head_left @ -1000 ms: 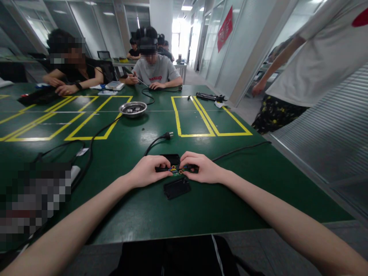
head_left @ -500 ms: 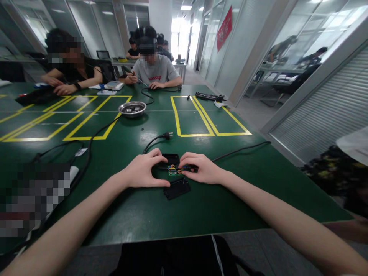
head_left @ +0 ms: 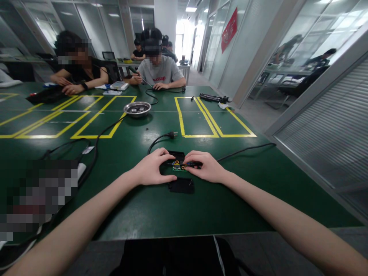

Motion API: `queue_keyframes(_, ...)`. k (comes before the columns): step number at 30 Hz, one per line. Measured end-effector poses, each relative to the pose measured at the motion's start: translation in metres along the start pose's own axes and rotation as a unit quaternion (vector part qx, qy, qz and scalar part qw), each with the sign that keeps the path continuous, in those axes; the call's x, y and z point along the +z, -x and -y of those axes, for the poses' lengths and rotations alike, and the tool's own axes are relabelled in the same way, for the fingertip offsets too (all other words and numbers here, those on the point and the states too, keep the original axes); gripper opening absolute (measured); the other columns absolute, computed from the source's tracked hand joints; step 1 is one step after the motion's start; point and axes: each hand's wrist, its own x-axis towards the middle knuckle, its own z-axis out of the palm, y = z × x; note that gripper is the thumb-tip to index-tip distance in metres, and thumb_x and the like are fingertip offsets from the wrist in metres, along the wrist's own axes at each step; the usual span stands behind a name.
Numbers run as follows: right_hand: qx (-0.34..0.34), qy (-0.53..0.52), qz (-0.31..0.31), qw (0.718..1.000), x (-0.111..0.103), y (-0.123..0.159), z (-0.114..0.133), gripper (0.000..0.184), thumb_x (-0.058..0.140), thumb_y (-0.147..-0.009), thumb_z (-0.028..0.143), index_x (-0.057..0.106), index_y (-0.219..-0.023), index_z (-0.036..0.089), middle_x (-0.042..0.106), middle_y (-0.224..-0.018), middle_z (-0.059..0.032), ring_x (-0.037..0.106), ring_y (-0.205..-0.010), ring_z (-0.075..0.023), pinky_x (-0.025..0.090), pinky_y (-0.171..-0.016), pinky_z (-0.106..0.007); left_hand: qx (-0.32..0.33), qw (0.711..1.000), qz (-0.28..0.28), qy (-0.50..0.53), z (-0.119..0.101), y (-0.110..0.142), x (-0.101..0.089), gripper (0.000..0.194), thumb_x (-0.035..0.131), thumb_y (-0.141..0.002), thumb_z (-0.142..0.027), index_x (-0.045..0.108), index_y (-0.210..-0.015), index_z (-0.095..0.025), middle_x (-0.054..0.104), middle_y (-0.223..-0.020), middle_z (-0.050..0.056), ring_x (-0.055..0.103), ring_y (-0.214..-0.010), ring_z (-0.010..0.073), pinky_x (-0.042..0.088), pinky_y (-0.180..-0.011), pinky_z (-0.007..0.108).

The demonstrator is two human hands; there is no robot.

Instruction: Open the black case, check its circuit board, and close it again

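A small green circuit board (head_left: 177, 167) with copper-coloured ring coils lies between my hands. My right hand (head_left: 205, 166) pinches the board's right end, where a black cable (head_left: 247, 148) leads off to the right. My left hand (head_left: 152, 168) is open around the left side, thumb and fingers spread apart. Its thumb tip is at the upper left edge of a flat black cover (head_left: 181, 185), and its fingertips are by the black case half (head_left: 176, 154) behind the board. Part of that case half is hidden by my fingers.
Behind my hands lies a black power plug (head_left: 173, 135) on its cord. A metal bowl (head_left: 137, 109) holds small metal parts. Yellow tape (head_left: 201, 136) marks the green table. At left is a blurred-out object (head_left: 37, 195) with cables. Two people work across the table, one with a screwdriver (head_left: 145, 80).
My left hand has let go of the board's left end and opened, thumb lowered towards the cover. The near cover has turned straighter. A person at the right has left the view.
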Motion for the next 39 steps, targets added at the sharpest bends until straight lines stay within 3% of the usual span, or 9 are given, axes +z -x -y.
queue_keyframes(6, 0.038, 0.015, -0.017, 0.999, -0.001, -0.001, -0.004, 0.01, 0.074, -0.088, 0.017, 0.077, -0.098, 0.017, 0.077, -0.094, -0.007, 0.073, -0.082, -0.019, 0.058, -0.072, -0.03, 0.021, 1.0, -0.009, 0.018, -0.006, 0.0, 0.006, 0.059, 0.083, -0.081, -0.04, 0.065, -0.133, -0.017, 0.065, -0.125, 0.014, 0.064, -0.116, 0.0308, 0.053, -0.104, 0.046)
queue_keyframes(10, 0.04, 0.012, -0.015, 0.999, -0.003, -0.001, -0.003, 0.01, 0.074, -0.088, 0.017, 0.077, -0.097, 0.019, 0.078, -0.095, -0.0061, 0.074, -0.084, -0.019, 0.059, -0.076, -0.03, 0.016, 1.0, -0.018, 0.002, -0.007, -0.002, 0.01, 0.057, 0.081, -0.082, -0.037, 0.064, -0.133, -0.02, 0.065, -0.124, 0.012, 0.064, -0.115, 0.0301, 0.054, -0.103, 0.045)
queue_keyframes(16, 0.03, 0.008, -0.028, 0.999, 0.0, -0.001, -0.004, 0.007, 0.073, -0.088, 0.017, 0.076, -0.094, 0.019, 0.079, -0.095, -0.0063, 0.075, -0.084, -0.0195, 0.06, -0.076, -0.031, -0.005, 0.999, -0.029, -0.042, -0.004, -0.009, 0.014, 0.045, 0.078, -0.082, -0.041, 0.07, -0.12, -0.018, 0.064, -0.116, 0.011, 0.063, -0.11, 0.0313, 0.056, -0.098, 0.047)
queue_keyframes(22, 0.015, 0.008, -0.048, 0.999, 0.002, -0.001, -0.003, 0.007, 0.071, -0.09, 0.019, 0.076, -0.096, 0.02, 0.079, -0.096, -0.0071, 0.076, -0.086, -0.0205, 0.062, -0.079, -0.033, 0.02, 0.998, -0.061, -0.029, -0.005, -0.008, 0.01, 0.042, 0.072, -0.089, -0.043, 0.068, -0.124, -0.021, 0.065, -0.124, 0.011, 0.066, -0.111, 0.0281, 0.057, -0.097, 0.041)
queue_keyframes(27, -0.072, 0.02, -0.107, 0.991, -0.005, 0.001, 0.014, 0.009, 0.068, -0.094, 0.019, 0.075, -0.1, 0.021, 0.078, -0.095, -0.0084, 0.075, -0.086, -0.0206, 0.063, -0.077, -0.033, 0.034, 0.99, -0.136, -0.015, -0.014, 0.0, -0.001, 0.022, 0.054, -0.097, -0.031, 0.071, -0.101, -0.018, 0.072, -0.094, 0.007, 0.069, -0.081, 0.0194, 0.054, -0.073, 0.03)
queue_keyframes(30, -0.13, 0.032, -0.108, 0.985, -0.005, 0.003, 0.024, 0.01, 0.066, -0.094, 0.016, 0.073, -0.099, 0.021, 0.076, -0.09, -0.0073, 0.073, -0.078, -0.0176, 0.06, -0.068, -0.028, 0.056, 0.993, -0.107, -0.014, -0.02, 0.006, -0.002, 0.017, 0.058, -0.092, -0.029, 0.069, -0.086, -0.018, 0.069, -0.074, 0.002, 0.062, -0.061, 0.0145, 0.045, -0.06, 0.025)
queue_keyframes(33, -0.137, 0.045, -0.056, 0.988, -0.001, 0.005, 0.024, 0.009, 0.064, -0.095, 0.018, 0.073, -0.097, 0.021, 0.074, -0.089, -0.0067, 0.071, -0.076, -0.0167, 0.057, -0.063, -0.026, 0.065, 0.997, -0.04, -0.017, -0.023, 0.009, 0.0, 0.018, 0.056, -0.089, -0.027, 0.066, -0.076, -0.019, 0.064, -0.063, 0.0, 0.058, -0.055, 0.0134, 0.039, -0.055, 0.024)
queue_keyframes(37, -0.112, 0.048, 0.002, 0.993, 0.003, 0.007, 0.018, 0.008, 0.065, -0.096, 0.021, 0.072, -0.093, 0.021, 0.072, -0.088, -0.0055, 0.07, -0.073, -0.0155, 0.054, -0.061, -0.025, 0.041, 0.999, 0.002, -0.003, -0.019, 0.009, 0.0, 0.01, 0.063, -0.084, -0.03, 0.065, -0.083, -0.021, 0.063, -0.063, -0.003, 0.057, -0.054, 0.013, 0.038, -0.055, 0.023)
queue_keyframes(39, -0.11, 0.06, 0.015, 0.992, 0.003, 0.008, 0.016, 0.008, 0.064, -0.097, 0.021, 0.072, -0.094, 0.021, 0.072, -0.087, -0.005, 0.07, -0.072, -0.0151, 0.053, -0.06, -0.025, 0.039, 0.999, 0.015, 0.0, -0.017, 0.009, -0.002, 0.021, 0.071, -0.083, -0.041, 0.065, -0.086, -0.021, 0.063, -0.065, -0.003, 0.058, -0.055, 0.0132, 0.037, -0.055, 0.023)
